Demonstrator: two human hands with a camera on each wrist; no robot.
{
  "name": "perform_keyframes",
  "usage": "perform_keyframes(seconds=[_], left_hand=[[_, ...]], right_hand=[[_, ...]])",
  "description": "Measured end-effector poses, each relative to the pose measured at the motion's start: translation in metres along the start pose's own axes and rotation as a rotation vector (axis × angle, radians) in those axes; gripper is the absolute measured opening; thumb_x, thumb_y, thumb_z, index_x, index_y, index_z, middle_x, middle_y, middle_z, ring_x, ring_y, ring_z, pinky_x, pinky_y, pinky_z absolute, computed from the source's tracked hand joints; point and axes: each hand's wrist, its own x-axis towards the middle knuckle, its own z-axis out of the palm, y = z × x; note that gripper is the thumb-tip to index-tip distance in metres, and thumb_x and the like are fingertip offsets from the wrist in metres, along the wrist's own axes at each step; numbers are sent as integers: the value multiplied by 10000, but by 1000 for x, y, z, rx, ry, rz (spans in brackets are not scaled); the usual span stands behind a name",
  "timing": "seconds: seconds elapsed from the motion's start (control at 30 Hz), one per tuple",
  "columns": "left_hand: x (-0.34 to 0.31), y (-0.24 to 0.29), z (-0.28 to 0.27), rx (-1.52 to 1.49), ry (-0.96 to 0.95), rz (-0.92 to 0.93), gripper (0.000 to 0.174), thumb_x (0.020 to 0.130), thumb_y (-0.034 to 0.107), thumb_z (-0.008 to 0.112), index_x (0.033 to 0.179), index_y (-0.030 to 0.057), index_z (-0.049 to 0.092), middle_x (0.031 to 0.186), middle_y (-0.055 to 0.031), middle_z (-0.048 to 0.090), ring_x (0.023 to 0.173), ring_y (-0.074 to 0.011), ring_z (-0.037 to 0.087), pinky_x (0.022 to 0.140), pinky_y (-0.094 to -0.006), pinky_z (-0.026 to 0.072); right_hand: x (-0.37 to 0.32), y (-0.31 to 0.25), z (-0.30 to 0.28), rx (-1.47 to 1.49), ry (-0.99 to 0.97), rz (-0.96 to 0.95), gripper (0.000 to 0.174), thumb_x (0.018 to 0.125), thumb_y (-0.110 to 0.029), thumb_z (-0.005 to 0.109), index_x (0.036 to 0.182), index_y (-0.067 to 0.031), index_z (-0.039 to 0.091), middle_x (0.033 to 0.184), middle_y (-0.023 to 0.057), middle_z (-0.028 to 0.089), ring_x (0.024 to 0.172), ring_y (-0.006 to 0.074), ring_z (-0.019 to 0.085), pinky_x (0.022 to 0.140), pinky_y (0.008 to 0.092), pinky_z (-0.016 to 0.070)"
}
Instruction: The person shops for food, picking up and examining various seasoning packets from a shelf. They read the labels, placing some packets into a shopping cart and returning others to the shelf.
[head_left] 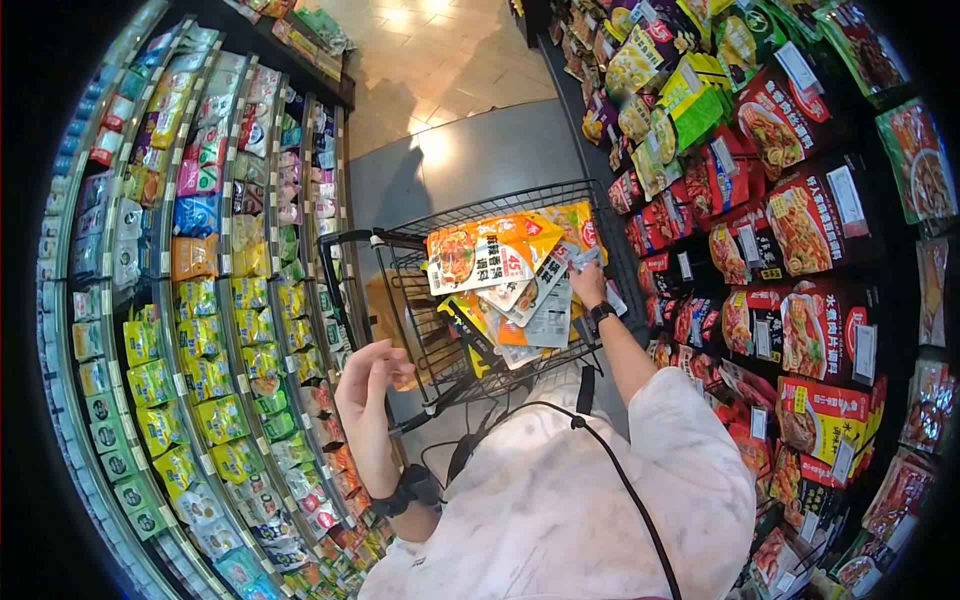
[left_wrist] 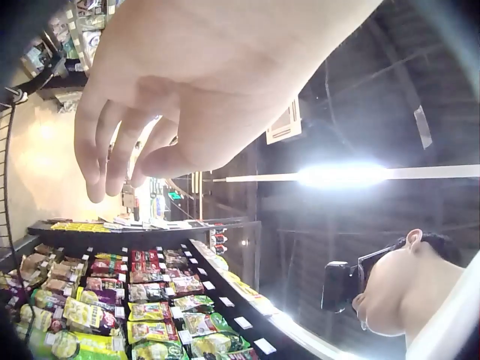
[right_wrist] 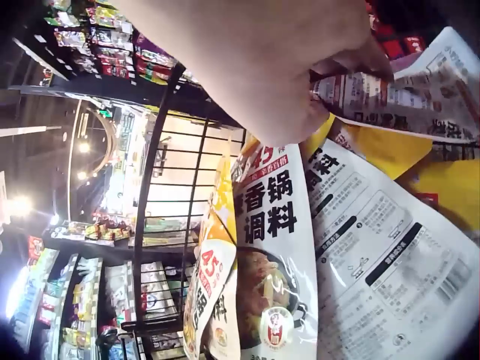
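Over the far right part of a black wire shopping cart (head_left: pixel 478 203), my right hand (head_left: pixel 588 283) pinches a seasoning packet. In the right wrist view the fingers curl over that printed packet (right_wrist: pixel 431 94), whose pale end sticks out past them. Beneath it lie several seasoning packets: an orange and white one (head_left: pixel 478 252), a white one with a dish picture (right_wrist: pixel 279 259), and a grey-backed one with a barcode (right_wrist: pixel 390 262). My left hand (head_left: pixel 368 385) hovers beside the cart's handle end, holding nothing. Its fingers (left_wrist: pixel 124 154) hang relaxed and slightly bent.
Close on the right, a rack of hanging seasoning packets (head_left: pixel 800 220) lines the aisle. Shelves of small bags (head_left: pixel 215 350) run along the left. The cart's black handle (head_left: pixel 350 238) juts left. Tiled floor (head_left: pixel 450 60) lies ahead.
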Motion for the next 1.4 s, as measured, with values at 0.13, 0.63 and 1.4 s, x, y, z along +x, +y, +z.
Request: perform_keyframes(seconds=[0.13,0.63,1.4], left_hand=[[1,4,7,8,-101,41,241,1022,157,520,1174,-8,611,1040,-92,683,889,-160,656,801,-288,511],[-32,-78,-54,-114,-876,-15,327,1038,228,513,1276,11,563,1136,-114,664,991,-171,659,848,-284,517],[-255,-81,15,106,-1114,839,171,892,62,671,1053,25,711,947,-77,704,847,-197,652,757,-323,511]], right_hand=[[-18,3,-7,-71,146,-71,530,819,-303,688,1149,77,523,1080,335,644,1027,477,632,897,514,519],[-250,-26,-104,1630,137,-348,261,882,7,630,1140,-31,613,1102,67,667,979,182,658,895,347,533],[-664,107,-139,299,1193,-465,841,811,-155,791,1497,-34,319,1498,189,398,1390,306,403,1136,389,333]])
